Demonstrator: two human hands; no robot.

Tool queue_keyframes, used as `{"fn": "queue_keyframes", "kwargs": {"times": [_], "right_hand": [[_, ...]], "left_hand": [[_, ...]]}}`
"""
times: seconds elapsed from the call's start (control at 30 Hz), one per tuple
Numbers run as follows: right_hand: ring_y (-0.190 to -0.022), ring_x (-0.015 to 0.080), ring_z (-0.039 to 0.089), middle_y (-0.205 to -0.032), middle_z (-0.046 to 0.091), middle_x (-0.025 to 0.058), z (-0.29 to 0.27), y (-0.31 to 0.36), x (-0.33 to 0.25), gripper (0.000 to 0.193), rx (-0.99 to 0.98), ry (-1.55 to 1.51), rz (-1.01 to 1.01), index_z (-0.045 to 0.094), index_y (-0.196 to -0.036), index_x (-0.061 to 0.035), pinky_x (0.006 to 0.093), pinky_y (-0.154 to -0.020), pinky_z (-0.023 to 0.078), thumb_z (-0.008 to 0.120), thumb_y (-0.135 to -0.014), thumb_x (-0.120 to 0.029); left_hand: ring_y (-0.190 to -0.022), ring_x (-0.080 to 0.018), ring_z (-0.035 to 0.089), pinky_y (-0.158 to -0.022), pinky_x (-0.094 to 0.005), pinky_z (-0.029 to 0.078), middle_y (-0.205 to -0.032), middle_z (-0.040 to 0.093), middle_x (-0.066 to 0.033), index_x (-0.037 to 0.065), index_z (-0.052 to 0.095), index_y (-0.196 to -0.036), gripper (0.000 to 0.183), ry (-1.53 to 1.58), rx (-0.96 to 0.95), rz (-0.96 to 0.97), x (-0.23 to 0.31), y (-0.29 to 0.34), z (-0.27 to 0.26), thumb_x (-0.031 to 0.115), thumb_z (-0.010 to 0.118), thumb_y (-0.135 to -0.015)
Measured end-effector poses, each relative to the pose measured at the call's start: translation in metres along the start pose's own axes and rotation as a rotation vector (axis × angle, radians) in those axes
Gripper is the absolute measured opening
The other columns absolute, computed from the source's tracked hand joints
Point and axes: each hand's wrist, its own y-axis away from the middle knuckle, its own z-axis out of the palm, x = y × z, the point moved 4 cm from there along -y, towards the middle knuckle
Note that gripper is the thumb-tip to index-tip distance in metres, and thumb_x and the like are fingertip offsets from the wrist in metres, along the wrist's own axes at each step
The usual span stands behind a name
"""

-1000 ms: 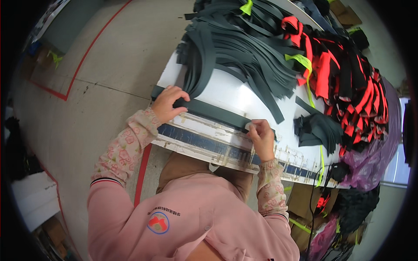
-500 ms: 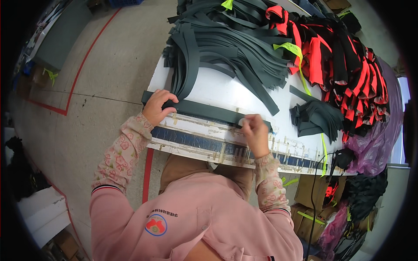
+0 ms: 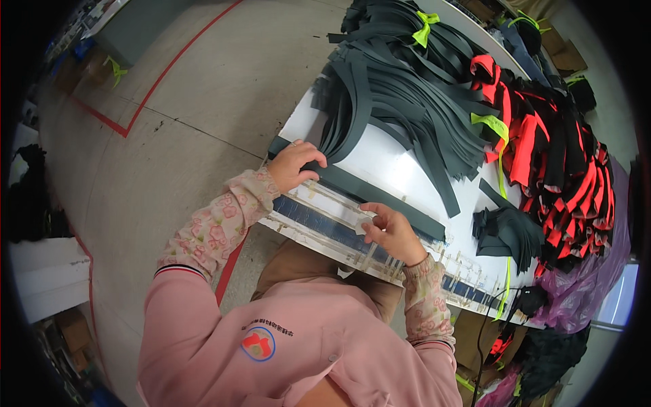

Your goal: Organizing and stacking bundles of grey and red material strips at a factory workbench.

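A long dark grey-green fabric strip (image 3: 386,198) lies along the near edge of the white table (image 3: 407,166). My left hand (image 3: 296,166) rests on the strip's left end, thumb and fingers apart, pressing it down. My right hand (image 3: 395,234) is pinched round a small flat white piece (image 3: 361,222), chalk-like in look. It hovers over the table's near border, just in front of the strip. Beneath it runs a dark blue band (image 3: 319,218) with rows of tape marks.
Behind the strip lies a big heap of similar dark strips (image 3: 413,115), with a smaller bundle (image 3: 510,234) to the right. Yellow-green ties (image 3: 426,28) mark the heaps. Red and black pieces (image 3: 542,136) pile at the far right beside purple plastic (image 3: 576,285). A black cable (image 3: 481,346) hangs at the right edge.
The view has turned, so the table sits further right and more slanted. My right hand has drawn back off the strip, toward me and left along it, still pinching the white piece. My left hand stays on the strip.
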Motion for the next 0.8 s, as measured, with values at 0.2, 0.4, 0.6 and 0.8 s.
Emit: {"fn": "queue_keyframes", "kwargs": {"times": [0.2, 0.4, 0.6, 0.8], "right_hand": [[-0.062, 0.0078, 0.058, -0.070, 0.060, 0.0003, -0.004, -0.005, -0.001, 0.049, -0.126, 0.061, 0.011, 0.047, -0.138, 0.0027, 0.0240, -0.058, 0.045, 0.062, -0.092, -0.007], [-0.056, 0.0138, 0.059, -0.068, 0.064, 0.0109, -0.051, -0.007, -0.046, 0.060, 0.770, 0.438, -0.310, 0.039, -0.146, -0.0019, 0.0291, -0.054, 0.048, 0.060, -0.090, -0.002], [-0.058, 0.0155, 0.062, -0.069, 0.066, 0.0081, 0.029, -0.069, -0.021, 0.025, 0.476, -0.043, -0.324, 0.055, -0.116, -0.0020, 0.0309, -0.055, 0.048, 0.061, -0.092, -0.006], [-0.057, 0.0286, 0.063, -0.068, 0.066, 0.0143, 0.058, -0.097, -0.013, 0.018, 0.547, 0.150, -0.384, 0.058, -0.101, -0.0012, 0.0378, -0.056, 0.049, 0.066, -0.088, -0.011]], "left_hand": [[-0.093, -0.0295, 0.055, -0.085, -0.0383, 0.044, -0.096, 0.060, -0.0070, 0.009, 0.061, -0.099, 0.020, -0.001, 0.027, 0.040, -0.002, 0.002, -0.001, 0.004, 0.069, -0.081], [-0.089, -0.0295, 0.055, -0.083, -0.0389, 0.044, -0.093, 0.058, -0.0084, 0.007, 0.054, -0.097, 0.019, -0.042, 0.100, 0.008, -0.003, 0.003, 0.002, 0.002, 0.065, -0.082], [-0.089, -0.0294, 0.055, -0.082, -0.0391, 0.045, -0.092, 0.056, -0.0091, 0.007, 0.050, -0.098, 0.023, -0.058, 0.126, -0.010, -0.005, 0.004, 0.005, 0.003, 0.065, -0.081], [-0.089, -0.0297, 0.055, -0.081, -0.0386, 0.045, -0.092, 0.056, -0.0090, 0.006, 0.050, -0.098, 0.022, -0.034, 0.144, -0.010, -0.006, 0.004, 0.005, 0.004, 0.065, -0.081]]}}
